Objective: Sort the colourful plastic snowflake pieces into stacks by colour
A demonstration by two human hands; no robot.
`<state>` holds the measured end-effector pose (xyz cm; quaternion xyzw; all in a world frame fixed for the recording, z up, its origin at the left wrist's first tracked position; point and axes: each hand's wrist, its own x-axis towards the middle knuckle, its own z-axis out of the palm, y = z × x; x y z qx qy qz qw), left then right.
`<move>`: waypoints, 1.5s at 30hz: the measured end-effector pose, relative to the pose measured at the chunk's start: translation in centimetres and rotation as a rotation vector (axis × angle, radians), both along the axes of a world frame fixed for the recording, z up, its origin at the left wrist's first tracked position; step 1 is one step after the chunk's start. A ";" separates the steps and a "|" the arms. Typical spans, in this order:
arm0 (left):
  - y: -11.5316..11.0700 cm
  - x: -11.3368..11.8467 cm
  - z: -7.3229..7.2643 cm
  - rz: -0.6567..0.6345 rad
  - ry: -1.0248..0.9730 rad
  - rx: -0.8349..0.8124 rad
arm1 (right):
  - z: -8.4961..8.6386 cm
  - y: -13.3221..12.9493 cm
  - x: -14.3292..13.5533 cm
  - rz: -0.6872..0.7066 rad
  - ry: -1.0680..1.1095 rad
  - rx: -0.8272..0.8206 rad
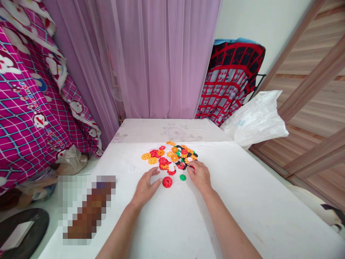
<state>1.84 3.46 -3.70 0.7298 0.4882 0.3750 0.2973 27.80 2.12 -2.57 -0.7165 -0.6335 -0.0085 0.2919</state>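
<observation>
A pile of flower-shaped plastic discs (172, 157) in orange, red, white, black and green lies on the white table (167, 223). In front of the pile are a larger red disc (167, 182) and a small green disc (183, 177), flat and apart. My left hand (147, 185) rests just left of the red disc, fingers apart and curved, holding nothing. My right hand (199, 174) is at the pile's right front edge, its fingers pinched by a dark and red piece; what exactly they grip is too small to tell.
A faint white disc (132, 168) lies left of the pile. A white plastic bag (256, 118) stands at the table's right back edge. A blurred-out patch (91, 208) covers the left front. Purple curtains (164, 57) hang behind the table.
</observation>
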 end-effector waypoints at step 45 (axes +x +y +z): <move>2.1 -1.6 -1.8 0.339 -0.276 0.001 | 1.8 1.3 -8.5 0.511 -0.060 0.205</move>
